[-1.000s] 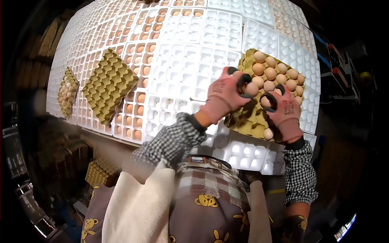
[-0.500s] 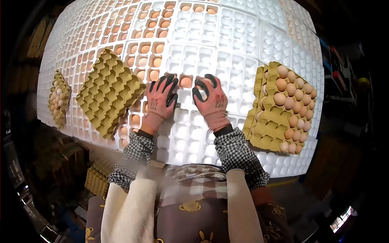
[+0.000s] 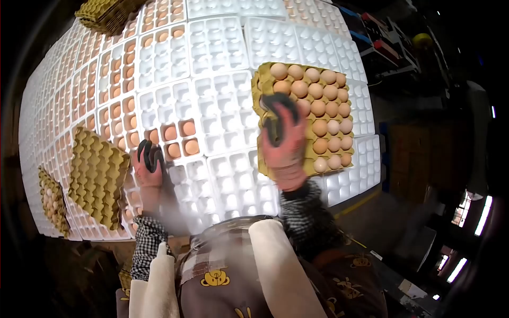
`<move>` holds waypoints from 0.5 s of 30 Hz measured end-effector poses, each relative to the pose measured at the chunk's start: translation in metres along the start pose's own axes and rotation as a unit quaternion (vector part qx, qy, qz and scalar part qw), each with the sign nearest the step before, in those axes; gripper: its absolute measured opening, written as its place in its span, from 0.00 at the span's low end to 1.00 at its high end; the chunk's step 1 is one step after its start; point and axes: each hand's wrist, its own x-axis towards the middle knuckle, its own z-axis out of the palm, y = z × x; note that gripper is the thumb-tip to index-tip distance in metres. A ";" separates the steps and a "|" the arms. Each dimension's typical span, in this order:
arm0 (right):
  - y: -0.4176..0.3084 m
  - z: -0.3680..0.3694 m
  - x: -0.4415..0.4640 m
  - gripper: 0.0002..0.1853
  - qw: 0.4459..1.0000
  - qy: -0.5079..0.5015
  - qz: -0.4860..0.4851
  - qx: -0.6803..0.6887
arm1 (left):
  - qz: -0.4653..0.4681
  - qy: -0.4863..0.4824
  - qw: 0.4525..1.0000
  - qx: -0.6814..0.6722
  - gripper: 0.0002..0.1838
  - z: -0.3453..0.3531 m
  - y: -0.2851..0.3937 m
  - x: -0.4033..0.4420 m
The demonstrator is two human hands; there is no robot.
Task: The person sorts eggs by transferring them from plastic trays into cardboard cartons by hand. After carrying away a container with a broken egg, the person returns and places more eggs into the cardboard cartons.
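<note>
My right hand point(image 3: 286, 138), in a red and black glove, is over the left side of a yellow egg carton point(image 3: 265, 159) with several brown eggs point(image 3: 318, 108). It is blurred; its thumb and fingers are apart, with no egg clearly seen between them. My left hand point(image 3: 148, 164), gloved alike, rests at the lower left cells of a white plastic tray point(image 3: 164, 100). Its fingers curl down and hide what is under them. Beside it, eggs point(image 3: 173, 150) sit in that tray's front cells.
An upturned yellow carton point(image 3: 98, 177) lies on egg-filled trays at left, near another carton holding eggs point(image 3: 50, 201). White trays point(image 3: 217, 42) stretch across the table. A stack of yellow cartons point(image 3: 108, 15) stands at the far left. Shelving point(image 3: 384, 42) is beyond the right edge.
The view has swung right. My right hand has moved from the white tray to the egg carton on the right. More eggs show in the white tray beside my left hand.
</note>
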 end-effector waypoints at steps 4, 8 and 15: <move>0.089 -0.047 0.013 0.25 0.963 -0.111 0.007 -0.247 | -0.008 -0.047 0.971 -0.234 0.19 0.032 0.121 0.039; 0.116 -0.077 0.028 0.14 0.894 -0.047 0.241 0.375 | 0.257 -0.125 0.956 -0.069 0.32 0.084 0.271 0.078; 0.121 -0.065 0.067 0.18 0.923 -0.146 0.129 0.332 | -0.153 -0.269 0.772 -0.556 0.22 0.090 0.242 0.122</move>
